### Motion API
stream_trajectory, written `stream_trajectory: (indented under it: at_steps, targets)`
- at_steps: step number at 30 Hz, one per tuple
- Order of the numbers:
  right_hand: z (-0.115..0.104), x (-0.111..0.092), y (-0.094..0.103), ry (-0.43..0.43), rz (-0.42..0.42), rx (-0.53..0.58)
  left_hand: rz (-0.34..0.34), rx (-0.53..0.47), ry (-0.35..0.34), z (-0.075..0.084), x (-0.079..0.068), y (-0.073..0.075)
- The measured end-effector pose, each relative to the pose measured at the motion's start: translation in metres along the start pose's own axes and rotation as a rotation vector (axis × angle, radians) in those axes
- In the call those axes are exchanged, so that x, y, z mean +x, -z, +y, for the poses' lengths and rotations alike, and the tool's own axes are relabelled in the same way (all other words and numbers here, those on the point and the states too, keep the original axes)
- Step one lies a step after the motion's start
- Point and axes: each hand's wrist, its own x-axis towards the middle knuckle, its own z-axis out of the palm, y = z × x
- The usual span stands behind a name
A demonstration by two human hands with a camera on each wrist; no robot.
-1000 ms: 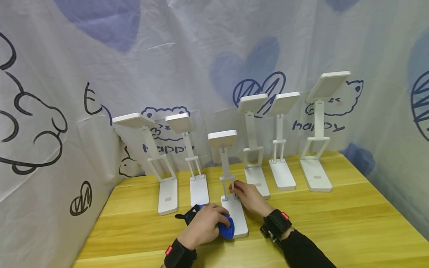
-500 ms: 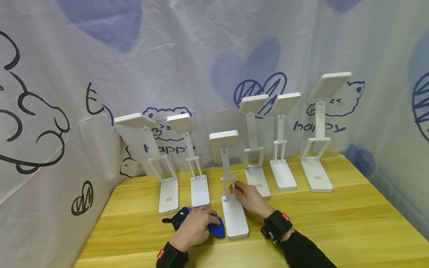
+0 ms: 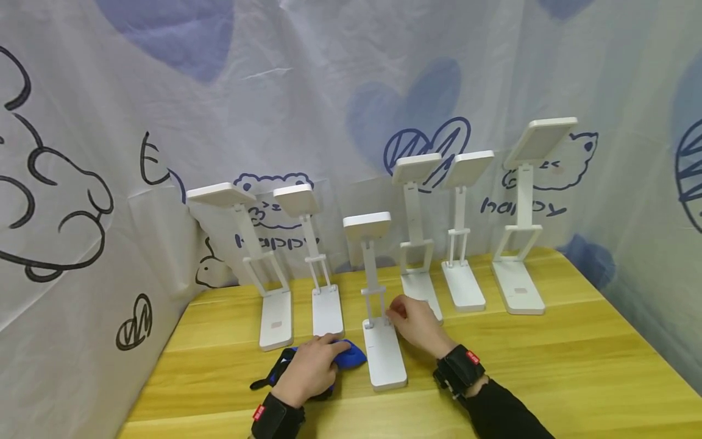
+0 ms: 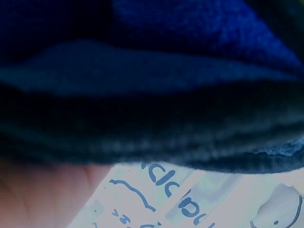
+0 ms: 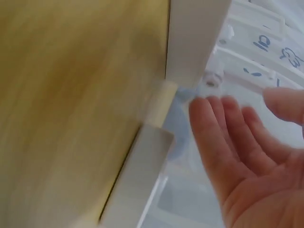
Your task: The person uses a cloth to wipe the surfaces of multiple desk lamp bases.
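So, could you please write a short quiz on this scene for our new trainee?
1. How many white desk lamps with flat rectangular heads stand on the yellow wood-grain table?
2. True or false: the left hand is touching the bunched blue cloth with black trim.
3. Which of these is the right hand nearest to?
a) the leftmost lamp
b) the frontmost lamp
c) the rightmost lamp

Key: 1. Six. 2. True. 3. b.
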Motion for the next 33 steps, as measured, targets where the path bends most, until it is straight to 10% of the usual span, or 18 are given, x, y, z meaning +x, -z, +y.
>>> stream_trajectory:
  at_steps: [14,33]
  targets:
    - [-0.024,-0.019,0.007,0.206,-0.484,-0.214,-0.143,-0.048,0.088,0.001,-0.004,0.007]
    - [-0.04,-0.035,0.001,0.371,-0.482,-0.504,-0.147,-0.022,0.066,0.001,-0.003,0.004]
